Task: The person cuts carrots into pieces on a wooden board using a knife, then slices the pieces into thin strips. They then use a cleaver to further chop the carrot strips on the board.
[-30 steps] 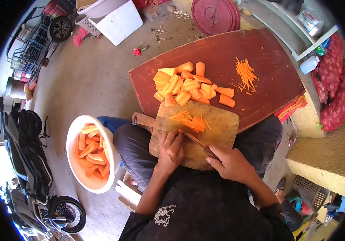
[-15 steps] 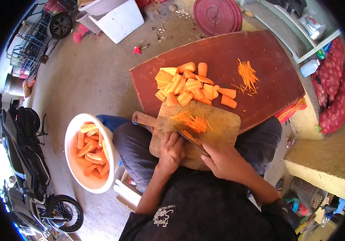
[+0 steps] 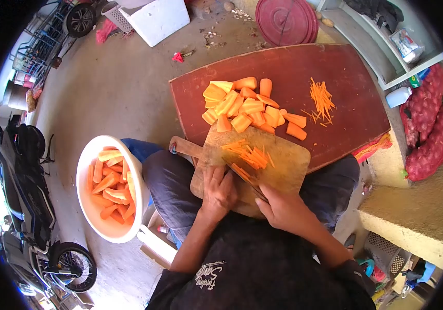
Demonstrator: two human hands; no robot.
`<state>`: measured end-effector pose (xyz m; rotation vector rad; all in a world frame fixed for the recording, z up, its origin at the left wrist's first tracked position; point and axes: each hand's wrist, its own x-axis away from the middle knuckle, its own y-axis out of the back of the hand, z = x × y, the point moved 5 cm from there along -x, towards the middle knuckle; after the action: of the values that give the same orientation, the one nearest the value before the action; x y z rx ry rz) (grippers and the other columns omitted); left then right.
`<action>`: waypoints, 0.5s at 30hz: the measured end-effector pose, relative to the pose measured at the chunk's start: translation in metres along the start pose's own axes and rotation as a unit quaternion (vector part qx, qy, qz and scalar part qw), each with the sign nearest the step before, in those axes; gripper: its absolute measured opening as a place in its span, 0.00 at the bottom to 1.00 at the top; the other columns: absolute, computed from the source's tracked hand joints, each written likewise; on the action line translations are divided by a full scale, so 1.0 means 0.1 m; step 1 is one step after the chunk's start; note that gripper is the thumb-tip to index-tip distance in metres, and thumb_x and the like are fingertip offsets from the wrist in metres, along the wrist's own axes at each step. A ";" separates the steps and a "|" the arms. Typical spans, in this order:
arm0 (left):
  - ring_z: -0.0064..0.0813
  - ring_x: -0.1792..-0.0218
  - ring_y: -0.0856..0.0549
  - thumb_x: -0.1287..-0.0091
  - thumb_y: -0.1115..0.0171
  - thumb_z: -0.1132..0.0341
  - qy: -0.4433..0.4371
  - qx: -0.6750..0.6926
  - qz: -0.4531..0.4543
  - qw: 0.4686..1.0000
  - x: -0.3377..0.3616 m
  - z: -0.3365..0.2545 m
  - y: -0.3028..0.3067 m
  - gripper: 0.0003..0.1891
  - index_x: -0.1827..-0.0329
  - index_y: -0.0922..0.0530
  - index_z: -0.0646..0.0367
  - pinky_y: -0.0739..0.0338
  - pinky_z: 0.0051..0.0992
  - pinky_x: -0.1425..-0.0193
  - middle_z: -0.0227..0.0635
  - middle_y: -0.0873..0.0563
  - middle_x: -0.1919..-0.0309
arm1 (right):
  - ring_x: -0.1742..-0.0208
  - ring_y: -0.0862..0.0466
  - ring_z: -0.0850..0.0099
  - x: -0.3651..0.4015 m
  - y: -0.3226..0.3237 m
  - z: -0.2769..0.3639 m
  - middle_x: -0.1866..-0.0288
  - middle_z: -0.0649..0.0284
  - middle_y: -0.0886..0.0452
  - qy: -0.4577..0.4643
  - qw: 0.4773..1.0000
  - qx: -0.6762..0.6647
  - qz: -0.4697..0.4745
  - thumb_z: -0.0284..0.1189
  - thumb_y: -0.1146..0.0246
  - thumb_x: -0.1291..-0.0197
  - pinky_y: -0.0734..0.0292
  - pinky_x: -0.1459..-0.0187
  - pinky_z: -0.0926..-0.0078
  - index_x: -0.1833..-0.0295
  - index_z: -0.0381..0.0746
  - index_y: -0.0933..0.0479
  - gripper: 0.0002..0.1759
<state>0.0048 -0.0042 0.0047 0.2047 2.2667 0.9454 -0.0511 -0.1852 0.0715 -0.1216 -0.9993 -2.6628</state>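
Observation:
A wooden cutting board [image 3: 288, 157] with a handle rests across the lap and against a red table [image 3: 356, 113]. My right hand [image 3: 282, 206] grips a knife [image 3: 247, 181], its blade low over the board. Beside the blade, my left hand [image 3: 219, 190] presses down with fingers bent and together; what lies beneath them is hidden. Cut carrot strips [image 3: 250, 155] lie on the board just beyond the knife. Chunks of peeled carrot [image 3: 252, 106] are heaped on the table at the board's far edge, and a small pile of thin shreds [image 3: 322, 98] sits farther right.
At the left stands a white tub [image 3: 141, 196] of carrots [image 3: 110, 181], with a motorcycle [image 3: 30, 206] beyond it. A white box [image 3: 162, 23] and a round red lid [image 3: 287, 21] are at the back. Red net sacks [image 3: 430, 139] and a concrete ledge [image 3: 412, 212] are at the right.
The view has shifted slightly, moving the tub left and the far objects a little lower. Both hands stay at the board, with the knife still in my right hand.

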 end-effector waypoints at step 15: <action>0.55 0.52 0.15 0.51 0.34 0.84 0.011 0.011 0.000 1.000 0.03 0.04 0.03 0.19 0.53 0.13 0.71 0.18 0.48 0.46 0.50 0.16 0.54 | 0.54 0.12 0.35 0.11 0.12 0.09 0.56 0.38 0.13 -0.004 0.999 0.009 0.048 0.33 0.35 0.21 0.17 0.53 0.41 0.37 0.30 0.23 0.18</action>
<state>0.0045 0.0013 0.0031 0.2049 2.2987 0.9277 -0.0579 -0.1905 0.0885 -0.1710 -0.9938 -2.5679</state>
